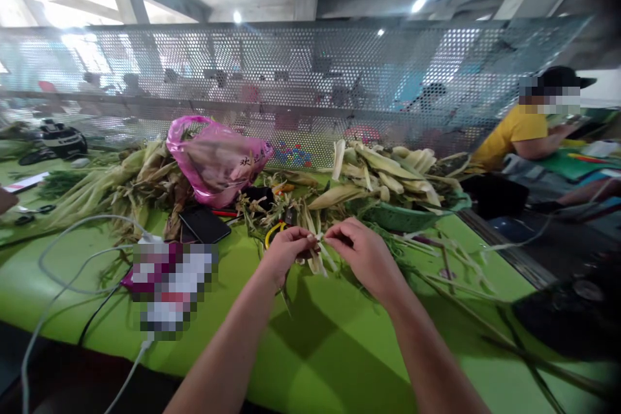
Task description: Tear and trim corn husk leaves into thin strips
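Note:
At the middle of the green table, my left hand (290, 251) and my right hand (359, 251) pinch a pale strip of corn husk (317, 259) between them. Fingertips of both hands are close together at its upper part, and its loose ends hang below. Just behind my left hand are yellow-handled scissors or pliers (272, 233), partly covered. Dried husk pieces (334, 195) lie beyond my hands, next to a green basket (402, 217) heaped with pale husks (392, 171).
A pink plastic bag (218, 162) stands behind a black phone (204, 225). White cables (41, 317) cross the left side near a blurred-out device. Husk bundles (136, 181) lie back left. A person in yellow (517, 129) sits at right. Stalks cover the right side.

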The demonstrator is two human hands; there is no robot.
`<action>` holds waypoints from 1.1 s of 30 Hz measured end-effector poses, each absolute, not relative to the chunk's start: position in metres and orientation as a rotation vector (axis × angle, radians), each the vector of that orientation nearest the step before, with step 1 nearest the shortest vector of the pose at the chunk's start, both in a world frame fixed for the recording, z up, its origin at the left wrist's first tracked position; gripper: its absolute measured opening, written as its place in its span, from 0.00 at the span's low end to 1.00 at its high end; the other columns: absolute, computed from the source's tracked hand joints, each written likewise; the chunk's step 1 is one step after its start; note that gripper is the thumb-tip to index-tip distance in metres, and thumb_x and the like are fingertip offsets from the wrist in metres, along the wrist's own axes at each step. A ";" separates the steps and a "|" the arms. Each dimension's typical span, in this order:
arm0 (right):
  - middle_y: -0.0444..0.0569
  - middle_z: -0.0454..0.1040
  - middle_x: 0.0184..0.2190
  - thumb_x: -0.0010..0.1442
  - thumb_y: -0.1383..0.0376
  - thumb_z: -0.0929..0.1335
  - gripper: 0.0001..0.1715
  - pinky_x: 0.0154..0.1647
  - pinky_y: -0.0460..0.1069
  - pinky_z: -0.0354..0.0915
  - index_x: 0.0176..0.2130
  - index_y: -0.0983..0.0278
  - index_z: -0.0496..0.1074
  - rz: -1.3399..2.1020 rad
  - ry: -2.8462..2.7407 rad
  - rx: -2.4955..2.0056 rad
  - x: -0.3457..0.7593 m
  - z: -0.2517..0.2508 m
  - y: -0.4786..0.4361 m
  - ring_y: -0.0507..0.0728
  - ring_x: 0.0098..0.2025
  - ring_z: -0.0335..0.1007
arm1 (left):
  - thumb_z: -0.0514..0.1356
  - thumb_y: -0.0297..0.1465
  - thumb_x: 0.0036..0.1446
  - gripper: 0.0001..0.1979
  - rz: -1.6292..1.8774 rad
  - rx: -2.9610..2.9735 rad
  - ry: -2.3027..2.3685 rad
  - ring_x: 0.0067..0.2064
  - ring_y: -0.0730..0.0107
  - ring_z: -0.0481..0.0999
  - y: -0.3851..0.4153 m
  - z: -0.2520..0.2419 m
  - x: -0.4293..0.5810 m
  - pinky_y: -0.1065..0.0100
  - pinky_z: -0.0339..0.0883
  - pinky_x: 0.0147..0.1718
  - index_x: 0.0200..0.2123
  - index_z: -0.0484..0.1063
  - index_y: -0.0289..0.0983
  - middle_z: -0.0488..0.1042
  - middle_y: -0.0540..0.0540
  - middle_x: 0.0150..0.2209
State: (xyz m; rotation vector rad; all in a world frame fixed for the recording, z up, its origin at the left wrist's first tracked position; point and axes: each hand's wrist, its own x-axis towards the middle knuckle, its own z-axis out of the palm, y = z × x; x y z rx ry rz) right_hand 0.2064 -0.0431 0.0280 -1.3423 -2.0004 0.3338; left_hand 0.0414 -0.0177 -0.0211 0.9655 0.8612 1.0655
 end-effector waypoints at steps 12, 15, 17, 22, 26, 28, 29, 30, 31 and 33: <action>0.47 0.72 0.33 0.62 0.66 0.64 0.07 0.35 0.47 0.59 0.34 0.61 0.72 0.296 -2.230 -1.254 0.209 0.029 -0.047 0.55 0.35 0.68 | 0.61 0.35 0.49 0.09 1.047 1.614 1.059 0.25 0.76 0.63 -0.012 -0.033 0.040 0.73 0.54 0.26 0.29 0.72 0.34 0.69 0.51 0.23; 0.46 0.71 0.32 0.60 0.66 0.65 0.06 0.36 0.47 0.60 0.32 0.62 0.72 0.365 -2.136 -1.217 0.212 0.030 -0.043 0.54 0.34 0.67 | 0.62 0.33 0.49 0.07 0.960 1.663 0.967 0.27 0.75 0.65 -0.019 -0.026 0.041 0.73 0.57 0.28 0.29 0.74 0.34 0.71 0.51 0.25; 0.45 0.71 0.30 0.59 0.65 0.67 0.05 0.36 0.48 0.61 0.31 0.62 0.72 0.479 -2.040 -1.193 0.215 0.027 -0.038 0.54 0.33 0.67 | 0.64 0.33 0.48 0.08 0.921 1.578 0.853 0.28 0.75 0.67 -0.024 -0.019 0.042 0.72 0.59 0.30 0.29 0.74 0.34 0.72 0.50 0.25; 0.43 0.71 0.27 0.58 0.62 0.67 0.06 0.32 0.47 0.62 0.33 0.63 0.71 0.725 -1.808 -1.147 0.213 0.015 -0.031 0.53 0.29 0.66 | 0.68 0.37 0.44 0.14 1.058 1.142 0.664 0.27 0.77 0.69 -0.028 -0.010 0.040 0.74 0.61 0.31 0.30 0.72 0.33 0.73 0.49 0.26; 0.46 0.73 0.30 0.58 0.62 0.67 0.06 0.36 0.48 0.65 0.34 0.62 0.73 0.582 -1.838 -1.135 0.206 0.010 -0.031 0.55 0.32 0.69 | 0.70 0.39 0.43 0.18 1.150 0.953 0.714 0.25 0.79 0.69 -0.024 -0.015 0.039 0.76 0.59 0.25 0.31 0.70 0.34 0.73 0.50 0.26; 0.47 0.73 0.32 0.59 0.63 0.66 0.07 0.38 0.49 0.65 0.34 0.62 0.74 0.448 -1.895 -1.127 0.204 0.011 -0.033 0.55 0.34 0.70 | 0.69 0.40 0.43 0.18 1.165 0.944 0.761 0.24 0.79 0.70 -0.021 -0.019 0.040 0.76 0.59 0.24 0.32 0.69 0.34 0.73 0.50 0.26; 0.48 0.73 0.33 0.60 0.64 0.66 0.07 0.39 0.49 0.65 0.35 0.62 0.75 0.378 -1.929 -1.128 0.203 0.011 -0.034 0.55 0.35 0.71 | 0.68 0.40 0.44 0.18 1.180 0.948 0.786 0.25 0.78 0.70 -0.019 -0.020 0.041 0.76 0.59 0.24 0.32 0.69 0.34 0.73 0.50 0.26; 0.48 0.73 0.34 0.61 0.65 0.65 0.08 0.39 0.49 0.65 0.36 0.62 0.75 0.311 -1.965 -1.132 0.202 0.011 -0.035 0.56 0.36 0.71 | 0.68 0.40 0.45 0.18 1.201 0.959 0.812 0.24 0.78 0.70 -0.017 -0.022 0.042 0.76 0.60 0.24 0.32 0.69 0.34 0.72 0.50 0.25; 0.49 0.73 0.35 0.61 0.66 0.65 0.09 0.40 0.49 0.65 0.37 0.62 0.75 0.244 -2.004 -1.140 0.202 0.010 -0.036 0.56 0.36 0.71 | 0.67 0.39 0.45 0.17 1.226 0.978 0.840 0.24 0.78 0.69 -0.016 -0.023 0.042 0.76 0.60 0.24 0.31 0.69 0.34 0.72 0.50 0.25; 0.49 0.72 0.35 0.63 0.66 0.64 0.10 0.39 0.49 0.65 0.38 0.62 0.75 0.091 -2.079 -1.164 0.201 0.008 -0.037 0.56 0.36 0.70 | 0.66 0.38 0.46 0.14 1.273 1.040 0.900 0.23 0.79 0.67 -0.012 -0.026 0.044 0.76 0.59 0.24 0.30 0.69 0.34 0.70 0.51 0.23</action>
